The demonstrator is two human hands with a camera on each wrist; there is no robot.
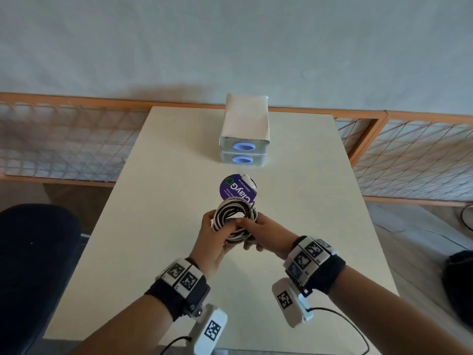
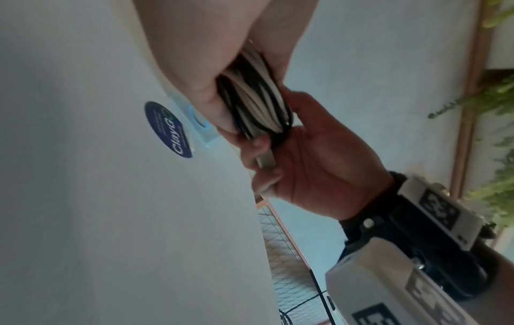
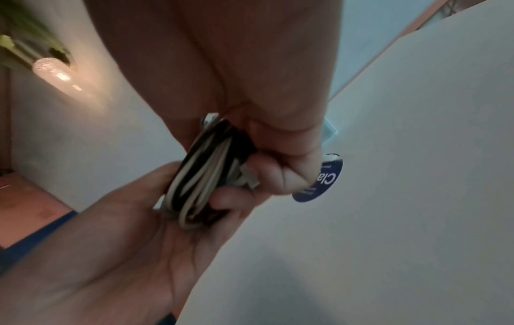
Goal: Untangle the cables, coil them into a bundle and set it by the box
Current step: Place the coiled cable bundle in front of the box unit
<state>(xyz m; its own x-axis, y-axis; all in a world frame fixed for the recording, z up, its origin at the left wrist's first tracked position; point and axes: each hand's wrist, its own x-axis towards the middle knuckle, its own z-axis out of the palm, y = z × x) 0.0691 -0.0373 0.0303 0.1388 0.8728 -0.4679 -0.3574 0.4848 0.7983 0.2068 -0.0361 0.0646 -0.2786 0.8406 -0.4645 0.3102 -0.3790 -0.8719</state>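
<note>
Both hands hold the coil of black and white cables [image 1: 234,221] above the middle of the cream table [image 1: 320,201], nearer the person than the box. The left hand [image 1: 212,239] cups the coil from its left and lower side: in the right wrist view its palm lies under the loops, the thumb up along their outer face and the fingertips [image 3: 222,198] curled up against the other face. The right hand [image 1: 266,233] closes on the coil from the right — its fingers wrap over the strands, and in the left wrist view a pale flat plug end [image 2: 265,160] sits pinched between its curled fingers just below the loops. The upper arc of the coil stands free above both hands, while the lower part is buried between the two palms, so the bundle lies between the grips and not in one alone.

Beyond the coil, flat on the table, lies a round purple sticker [image 1: 236,189], partly hidden by the loops. Farther back stands the box [image 1: 244,134] — a pale unit with two stacked drawer fronts, each with a blue oval pull, a folded sheet of paper lying over its top. The coil is well apart from it.
</note>
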